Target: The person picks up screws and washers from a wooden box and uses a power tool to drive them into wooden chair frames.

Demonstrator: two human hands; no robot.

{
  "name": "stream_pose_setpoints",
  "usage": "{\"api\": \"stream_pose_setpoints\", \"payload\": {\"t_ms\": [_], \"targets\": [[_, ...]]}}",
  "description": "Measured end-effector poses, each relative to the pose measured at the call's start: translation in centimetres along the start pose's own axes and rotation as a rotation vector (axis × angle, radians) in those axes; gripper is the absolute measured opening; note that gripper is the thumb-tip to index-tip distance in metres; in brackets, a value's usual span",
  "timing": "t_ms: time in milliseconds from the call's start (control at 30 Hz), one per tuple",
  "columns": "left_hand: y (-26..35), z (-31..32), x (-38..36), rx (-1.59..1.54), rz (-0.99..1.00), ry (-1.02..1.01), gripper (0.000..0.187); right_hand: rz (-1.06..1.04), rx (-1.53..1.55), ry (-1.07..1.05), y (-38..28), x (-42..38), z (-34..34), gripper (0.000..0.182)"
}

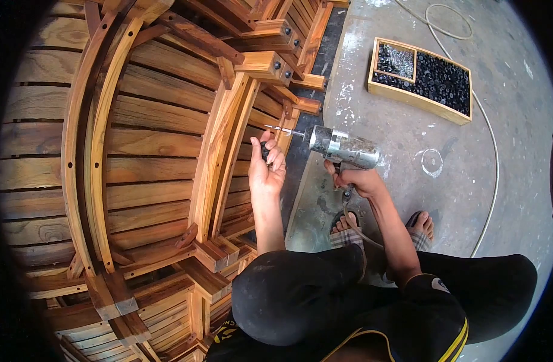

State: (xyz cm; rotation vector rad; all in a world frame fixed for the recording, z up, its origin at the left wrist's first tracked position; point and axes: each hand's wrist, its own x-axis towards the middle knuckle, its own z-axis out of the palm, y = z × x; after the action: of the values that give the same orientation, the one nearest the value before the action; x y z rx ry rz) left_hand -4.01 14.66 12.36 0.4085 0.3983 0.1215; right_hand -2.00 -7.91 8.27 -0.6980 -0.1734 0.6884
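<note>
In the head view my right hand (360, 180) grips the handle of a silver air drill (346, 148), which points left with a thin bit (282, 130) at its front. My left hand (269, 166) is raised just below that bit, fingers curled around small black plastic pieces (265, 151). The bit tip passes close above the left fingertips. Beyond the left hand stands a slatted wooden furniture frame (219, 151) with pale rails and dark bolt holes.
A wooden box (421, 107) on the concrete floor (403, 157) holds many black plastic pieces, with silver screws (396, 60) in a corner compartment. A pale air hose (496, 175) curves over the floor on the right. More wooden frames (144, 145) are stacked at left.
</note>
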Motion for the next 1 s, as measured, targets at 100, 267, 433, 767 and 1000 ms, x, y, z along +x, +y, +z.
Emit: {"api": "stream_pose_setpoints", "payload": {"t_ms": [100, 267, 433, 767, 1000], "targets": [[-0.1, 1.2, 0.2, -0.005, 0.048, 0.156, 0.034, 0.012, -0.06, 0.006, 0.1, 0.2, -0.2, 0.04], [0.6, 1.2, 0.5, -0.041, -0.002, 0.116, 0.033, 0.002, -0.116, 0.012, 0.5, 0.3, -0.4, 0.039], [0.7, 1.6, 0.4, 0.046, 0.019, -0.001, 0.034, 0.026, -0.1, 0.012, 0.6, 0.3, -0.4, 0.037], [1.1, 3.3, -0.3, 0.45, 0.106, 0.007, 0.031, -0.001, -0.174, 0.005, 1.1, 0.4, -0.5, 0.036], [1.4, 3.8, -0.8, 0.527, 0.048, 0.01, 0.027, 0.027, -0.139, 0.014, 1.5, 0.2, -0.6, 0.037]]}}
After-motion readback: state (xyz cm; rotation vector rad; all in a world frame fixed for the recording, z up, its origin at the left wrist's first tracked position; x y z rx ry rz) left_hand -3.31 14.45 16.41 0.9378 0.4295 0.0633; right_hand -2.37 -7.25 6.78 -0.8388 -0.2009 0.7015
